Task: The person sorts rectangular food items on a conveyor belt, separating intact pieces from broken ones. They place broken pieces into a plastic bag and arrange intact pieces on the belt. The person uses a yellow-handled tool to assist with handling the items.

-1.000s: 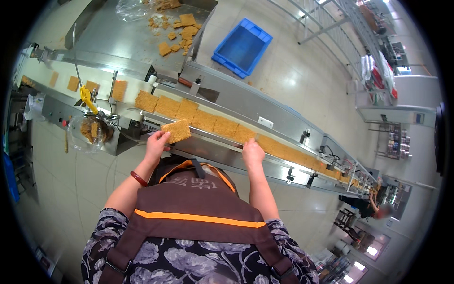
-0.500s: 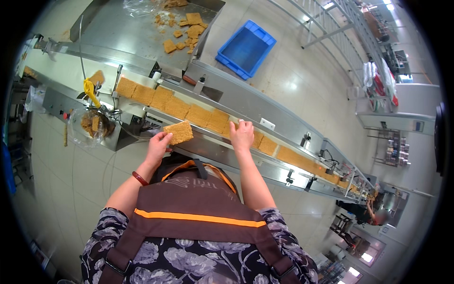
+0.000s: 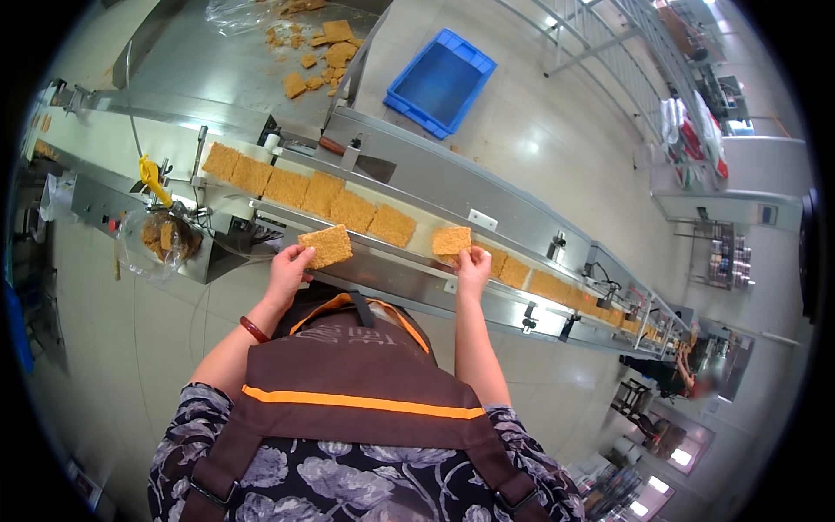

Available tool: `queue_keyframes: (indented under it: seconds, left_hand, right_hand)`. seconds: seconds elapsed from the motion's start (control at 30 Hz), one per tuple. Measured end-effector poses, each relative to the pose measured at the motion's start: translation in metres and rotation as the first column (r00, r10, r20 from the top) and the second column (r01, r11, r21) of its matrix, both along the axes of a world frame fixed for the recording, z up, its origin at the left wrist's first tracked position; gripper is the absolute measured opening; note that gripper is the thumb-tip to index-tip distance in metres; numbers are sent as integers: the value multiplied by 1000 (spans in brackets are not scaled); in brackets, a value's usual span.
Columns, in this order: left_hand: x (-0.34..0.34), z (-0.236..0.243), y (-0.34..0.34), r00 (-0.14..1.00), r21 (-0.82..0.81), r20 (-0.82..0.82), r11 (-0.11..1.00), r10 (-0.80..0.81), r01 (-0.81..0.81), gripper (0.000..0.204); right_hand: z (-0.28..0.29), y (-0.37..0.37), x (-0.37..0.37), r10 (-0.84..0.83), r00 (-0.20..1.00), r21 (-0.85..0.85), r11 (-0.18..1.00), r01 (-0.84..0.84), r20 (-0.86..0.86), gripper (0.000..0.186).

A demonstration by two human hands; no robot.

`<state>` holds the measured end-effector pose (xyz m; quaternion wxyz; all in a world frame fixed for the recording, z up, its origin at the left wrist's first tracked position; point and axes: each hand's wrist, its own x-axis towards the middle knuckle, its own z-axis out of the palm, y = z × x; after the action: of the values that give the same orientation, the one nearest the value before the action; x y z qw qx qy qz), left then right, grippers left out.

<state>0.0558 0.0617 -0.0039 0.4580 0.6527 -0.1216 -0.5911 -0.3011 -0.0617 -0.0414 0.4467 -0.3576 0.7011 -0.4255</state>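
Conveyor belt [image 3: 424,237]: right hand [image 3: 474,267] now pinches tan slab [image 3: 451,240] toward near edge, row newly gapped beside it; left hand [image 3: 290,269] still grips second slab [image 3: 326,246]

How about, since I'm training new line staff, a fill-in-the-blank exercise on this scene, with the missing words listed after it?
1. Counting the left hand and the right hand together, the person holds ____ golden-brown snack slabs.
2. The plastic crate beyond the conveyor belt is ____ in colour.
3. The reddish bangle is worn on the person's ____ wrist.

Missing words: two; blue; left.
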Motion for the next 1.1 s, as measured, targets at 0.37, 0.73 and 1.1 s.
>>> queue_keyframes:
  seconds: [0.37,0.73,1.1]
  left_hand:
    - [-7,7,-22,999,-20,25,999,-42,42,24]
    - [6,7,-5,1000,3,13,1000,19,-19,23]
    - [9,-5,-7,1000,15,11,1000,-2,2,25]
  right_hand:
    - [45,6,-5,305,304,184,912,-367,-902,26]
    - [16,-31,134,279,442,81,906,-416,-852,29]
    - [13,-11,67,186,493,69,967,-246,-850,34]
